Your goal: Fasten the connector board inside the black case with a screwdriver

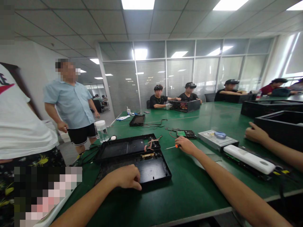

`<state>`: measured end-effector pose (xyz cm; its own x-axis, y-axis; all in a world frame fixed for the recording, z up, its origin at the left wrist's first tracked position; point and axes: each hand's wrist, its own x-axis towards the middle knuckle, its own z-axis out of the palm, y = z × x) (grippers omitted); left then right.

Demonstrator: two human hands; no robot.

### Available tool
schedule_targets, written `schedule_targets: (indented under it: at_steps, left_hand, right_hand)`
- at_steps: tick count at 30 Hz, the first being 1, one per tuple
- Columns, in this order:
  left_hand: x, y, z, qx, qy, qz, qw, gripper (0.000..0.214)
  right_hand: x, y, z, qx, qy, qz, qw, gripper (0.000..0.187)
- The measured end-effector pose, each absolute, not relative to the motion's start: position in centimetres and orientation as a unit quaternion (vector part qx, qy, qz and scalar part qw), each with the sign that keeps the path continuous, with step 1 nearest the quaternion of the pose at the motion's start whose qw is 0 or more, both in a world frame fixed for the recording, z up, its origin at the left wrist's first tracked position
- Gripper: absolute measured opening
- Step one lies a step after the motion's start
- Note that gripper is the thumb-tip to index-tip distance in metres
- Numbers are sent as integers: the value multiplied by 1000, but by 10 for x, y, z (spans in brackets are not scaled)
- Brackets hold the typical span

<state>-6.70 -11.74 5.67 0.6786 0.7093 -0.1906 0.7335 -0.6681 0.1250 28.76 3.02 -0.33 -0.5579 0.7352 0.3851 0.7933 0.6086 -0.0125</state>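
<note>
A shallow black plastic case (151,171), opened into two halves, lies flat on the green table in front of me. My left hand (129,176) is closed over its near wall, thumb on the outer side and fingers curled, partly hidden. Coiled wires (151,144) and a small brass-coloured part (148,155) sit along the right end of the case. Held in my right hand (187,145) is a screwdriver (171,147) with an orange-and-black handle, its thin shaft pointing left toward the case. Just beyond that hand is a small green circuit board (181,133) in a black frame.
At right are a metal drive box (213,140) with a blue roll (220,135), a long white device (248,159) and a black computer case (281,126) beside another person's hand (257,134). A clear jar (101,130) stands left. People stand at left and sit across the table.
</note>
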Motion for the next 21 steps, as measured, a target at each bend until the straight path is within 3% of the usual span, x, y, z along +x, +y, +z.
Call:
schedule_targets:
  at_steps: [5,8,14,17,21]
  left_hand:
    - [-67,-54,50,882,462,77,-48,43]
    - [-71,-26,41,872,485,19,-62,42]
    - [-72,-22,41,861,497,-60,-90,17]
    - [-58,-35,45,851,512,-68,-97,25]
    - [-29,-44,42,920,360,35,-152,26]
  right_hand:
    - [271,21,-5,-478,-855,-2,202,21]
    - [255,10,-3,-452,-871,0,193,20]
    - [246,3,-4,-433,-882,0,186,19]
    - [246,5,-6,-431,-881,9,197,19]
    - [247,8,-8,-431,-878,12,208,19]
